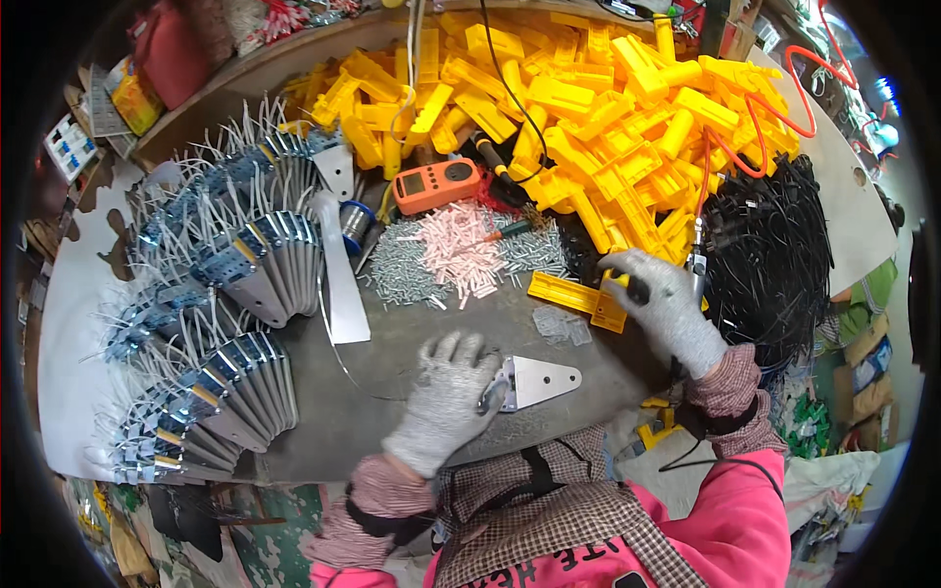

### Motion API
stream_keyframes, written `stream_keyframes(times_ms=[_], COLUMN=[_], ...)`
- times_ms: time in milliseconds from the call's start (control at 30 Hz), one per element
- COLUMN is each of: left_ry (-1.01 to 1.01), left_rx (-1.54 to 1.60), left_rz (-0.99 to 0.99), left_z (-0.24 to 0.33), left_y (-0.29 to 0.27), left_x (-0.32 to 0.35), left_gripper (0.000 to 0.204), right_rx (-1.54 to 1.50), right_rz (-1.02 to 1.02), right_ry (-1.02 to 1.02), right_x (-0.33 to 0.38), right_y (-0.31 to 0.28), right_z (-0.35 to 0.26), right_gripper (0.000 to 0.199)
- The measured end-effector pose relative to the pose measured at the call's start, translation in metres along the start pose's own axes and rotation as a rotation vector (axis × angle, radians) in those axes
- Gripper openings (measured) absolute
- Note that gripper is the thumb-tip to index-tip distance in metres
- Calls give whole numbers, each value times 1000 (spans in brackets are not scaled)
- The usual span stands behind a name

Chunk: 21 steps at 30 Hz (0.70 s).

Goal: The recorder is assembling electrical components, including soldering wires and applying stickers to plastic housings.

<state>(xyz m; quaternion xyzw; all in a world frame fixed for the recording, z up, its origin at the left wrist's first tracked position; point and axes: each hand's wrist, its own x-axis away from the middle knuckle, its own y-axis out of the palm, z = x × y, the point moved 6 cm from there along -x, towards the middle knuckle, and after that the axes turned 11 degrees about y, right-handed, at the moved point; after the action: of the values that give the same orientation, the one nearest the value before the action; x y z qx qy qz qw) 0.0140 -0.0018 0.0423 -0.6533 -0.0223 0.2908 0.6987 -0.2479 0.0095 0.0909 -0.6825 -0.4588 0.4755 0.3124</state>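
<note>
My left hand (pixel 446 397), in a grey glove, bends over one end of a flat tapered metal plate (pixel 547 382) lying on the table. Its thumb rests by a blue-white part at that end; the palm hides the rest. My right hand (pixel 659 299), also gloved, is closed around a small yellow-and-black piece (pixel 637 289), perhaps a screwdriver handle, mostly covered by the fingers. Just left of it lies a long yellow plastic housing (pixel 569 292). Small clear plastic pieces (pixel 562 325) lie below that housing.
Yellow housings (pixel 627 127) are heaped at the back. Black cables (pixel 769 265) lie right, beside a hanging air tool (pixel 698 260). Rows of metal plates with wires (pixel 245 265) stand left. Screws (pixel 402 265), pink sleeves (pixel 459 250), an orange meter (pixel 436 186) and a solder spool (pixel 355 223) sit centrally.
</note>
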Motion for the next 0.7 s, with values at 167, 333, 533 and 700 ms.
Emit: stream_keyframes(times_ms=[167,333,533,700], left_ry=[40,-154,-281,-155], left_rx=[425,480,495,886], left_rz=[-153,-56,5,193], left_z=[-11,-3,4,-8], left_y=[35,49,49,-7], left_x=[12,21,15,6], left_gripper=[80,88,94,85], right_rx=[179,167,514,-280], right_rz=[-254,29,-140,-130], right_ry=[-49,208,310,184], right_x=[19,24,82,61], right_y=[48,-16,24,-1], right_z=[-2,23,67,-11], right_gripper=[37,21,23,22])
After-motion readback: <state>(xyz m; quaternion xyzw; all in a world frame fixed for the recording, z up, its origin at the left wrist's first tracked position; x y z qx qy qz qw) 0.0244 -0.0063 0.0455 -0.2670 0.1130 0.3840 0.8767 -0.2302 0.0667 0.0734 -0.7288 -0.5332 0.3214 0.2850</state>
